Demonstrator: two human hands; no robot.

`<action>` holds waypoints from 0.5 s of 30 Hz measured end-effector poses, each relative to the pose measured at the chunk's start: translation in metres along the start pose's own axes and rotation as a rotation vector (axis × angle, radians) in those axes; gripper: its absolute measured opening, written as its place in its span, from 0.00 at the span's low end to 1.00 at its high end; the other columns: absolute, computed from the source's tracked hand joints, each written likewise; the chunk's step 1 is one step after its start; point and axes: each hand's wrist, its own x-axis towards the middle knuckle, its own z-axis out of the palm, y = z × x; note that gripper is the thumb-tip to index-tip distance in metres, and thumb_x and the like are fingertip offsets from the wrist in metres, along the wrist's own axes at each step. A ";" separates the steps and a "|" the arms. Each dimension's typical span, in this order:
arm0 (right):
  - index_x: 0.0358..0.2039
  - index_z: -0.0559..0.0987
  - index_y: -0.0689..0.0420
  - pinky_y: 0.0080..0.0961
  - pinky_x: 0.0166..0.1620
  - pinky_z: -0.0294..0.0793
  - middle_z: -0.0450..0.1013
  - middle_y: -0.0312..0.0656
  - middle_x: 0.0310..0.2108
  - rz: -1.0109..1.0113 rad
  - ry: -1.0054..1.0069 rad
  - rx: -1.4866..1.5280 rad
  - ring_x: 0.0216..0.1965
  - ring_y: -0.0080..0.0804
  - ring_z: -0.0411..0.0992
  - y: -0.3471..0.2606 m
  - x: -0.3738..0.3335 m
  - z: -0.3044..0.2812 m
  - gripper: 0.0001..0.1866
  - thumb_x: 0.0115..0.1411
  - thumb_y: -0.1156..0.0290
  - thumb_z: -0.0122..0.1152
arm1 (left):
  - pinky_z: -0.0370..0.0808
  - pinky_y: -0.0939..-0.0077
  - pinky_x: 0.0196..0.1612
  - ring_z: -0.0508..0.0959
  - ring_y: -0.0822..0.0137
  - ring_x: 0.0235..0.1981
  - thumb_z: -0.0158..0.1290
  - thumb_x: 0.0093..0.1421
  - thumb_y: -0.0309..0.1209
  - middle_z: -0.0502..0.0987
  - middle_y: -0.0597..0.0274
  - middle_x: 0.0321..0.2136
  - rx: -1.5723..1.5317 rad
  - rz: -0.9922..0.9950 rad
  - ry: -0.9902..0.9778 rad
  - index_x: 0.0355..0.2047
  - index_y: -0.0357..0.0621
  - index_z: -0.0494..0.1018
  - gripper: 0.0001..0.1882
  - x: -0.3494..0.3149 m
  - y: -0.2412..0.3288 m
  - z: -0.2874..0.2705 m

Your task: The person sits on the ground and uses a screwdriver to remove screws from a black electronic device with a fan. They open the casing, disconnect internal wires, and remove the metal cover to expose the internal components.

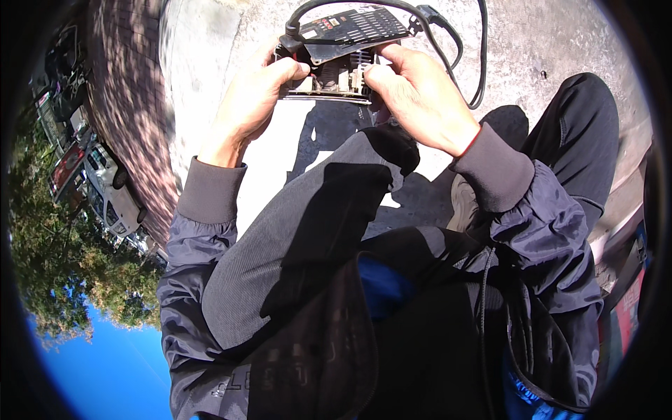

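Note:
At the top of the view I hold an opened power supply (329, 82) between both hands. Its black slotted cover (350, 31), with a label on it, sits raised and tilted over the box, and inner parts show at the near side. My left hand (260, 91) is closed on the left end, its thumb on the near edge. My right hand (423, 91) grips the right end, thumb bent against the fins inside. The fingers behind the box are hidden. A thick black cable (292, 28) leaves the left end and loops over the cover to the right.
A black plug-like connector (427, 12) hangs on the cable at the right. My bent legs (280, 259) in dark trousers lie below the hands, over pale sunlit pavement (560, 42). Farther left are a brick strip (126, 84), a parked car (112, 192) and trees (63, 259).

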 end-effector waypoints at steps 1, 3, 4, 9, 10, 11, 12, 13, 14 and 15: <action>0.43 0.81 0.69 0.38 0.35 0.76 0.74 0.48 0.20 -0.001 -0.007 0.031 0.25 0.39 0.76 0.002 0.002 -0.001 0.23 0.70 0.57 0.54 | 0.69 0.71 0.63 0.77 0.70 0.51 0.59 0.65 0.26 0.81 0.60 0.50 -0.004 0.006 0.002 0.60 0.33 0.75 0.22 0.003 -0.001 -0.003; 0.45 0.82 0.66 0.36 0.36 0.77 0.75 0.45 0.20 -0.016 0.002 0.050 0.25 0.35 0.76 0.007 0.007 -0.001 0.22 0.70 0.58 0.54 | 0.68 0.71 0.63 0.77 0.70 0.50 0.62 0.65 0.28 0.82 0.60 0.47 0.027 -0.008 0.015 0.58 0.34 0.76 0.22 0.008 -0.004 -0.008; 0.46 0.82 0.66 0.34 0.37 0.77 0.76 0.44 0.21 -0.043 0.014 0.028 0.25 0.34 0.77 0.008 0.010 -0.002 0.22 0.71 0.57 0.53 | 0.68 0.71 0.63 0.77 0.70 0.50 0.63 0.65 0.29 0.83 0.60 0.46 0.017 -0.015 0.012 0.58 0.35 0.77 0.22 0.010 -0.006 -0.011; 0.38 0.82 0.63 0.32 0.36 0.77 0.76 0.42 0.22 0.060 -0.024 0.011 0.27 0.32 0.77 0.011 0.019 -0.010 0.23 0.72 0.53 0.52 | 0.66 0.68 0.67 0.79 0.70 0.53 0.67 0.65 0.38 0.84 0.61 0.42 0.178 0.103 0.013 0.54 0.37 0.80 0.22 0.017 -0.011 -0.020; 0.37 0.82 0.63 0.32 0.36 0.77 0.76 0.42 0.21 0.060 -0.008 0.005 0.26 0.32 0.77 0.011 0.020 -0.010 0.24 0.72 0.53 0.52 | 0.66 0.67 0.67 0.79 0.70 0.54 0.67 0.65 0.39 0.84 0.60 0.43 0.194 0.127 -0.003 0.53 0.37 0.81 0.22 0.018 -0.011 -0.021; 0.36 0.82 0.62 0.32 0.36 0.76 0.76 0.42 0.21 0.059 0.008 -0.003 0.26 0.32 0.77 0.011 0.020 -0.011 0.24 0.73 0.53 0.52 | 0.66 0.66 0.68 0.78 0.70 0.55 0.67 0.66 0.41 0.84 0.60 0.44 0.192 0.153 -0.020 0.52 0.37 0.81 0.22 0.019 -0.010 -0.021; 0.35 0.82 0.62 0.32 0.35 0.76 0.76 0.42 0.21 0.056 0.025 -0.011 0.26 0.31 0.77 0.010 0.021 -0.012 0.24 0.73 0.52 0.52 | 0.65 0.66 0.68 0.78 0.70 0.55 0.68 0.66 0.41 0.83 0.59 0.45 0.208 0.151 -0.006 0.52 0.38 0.82 0.22 0.018 -0.010 -0.020; 0.36 0.81 0.62 0.31 0.35 0.76 0.75 0.40 0.21 0.039 0.023 -0.044 0.26 0.30 0.76 0.010 0.021 -0.012 0.23 0.73 0.53 0.53 | 0.65 0.66 0.68 0.78 0.70 0.55 0.68 0.66 0.42 0.82 0.58 0.46 0.206 0.150 0.009 0.51 0.38 0.83 0.22 0.016 -0.011 -0.017; 0.36 0.81 0.62 0.31 0.35 0.76 0.75 0.40 0.21 0.045 0.013 -0.018 0.26 0.29 0.76 0.009 0.021 -0.013 0.22 0.73 0.53 0.53 | 0.65 0.66 0.68 0.78 0.69 0.55 0.68 0.66 0.42 0.82 0.58 0.47 0.176 0.164 0.007 0.51 0.39 0.83 0.21 0.015 -0.010 -0.016; 0.37 0.81 0.62 0.31 0.35 0.76 0.75 0.40 0.21 0.069 0.003 -0.002 0.26 0.29 0.76 0.009 0.020 -0.013 0.22 0.73 0.54 0.53 | 0.65 0.66 0.69 0.77 0.69 0.56 0.69 0.65 0.43 0.80 0.56 0.50 0.166 0.102 0.042 0.52 0.39 0.84 0.22 0.015 -0.010 -0.014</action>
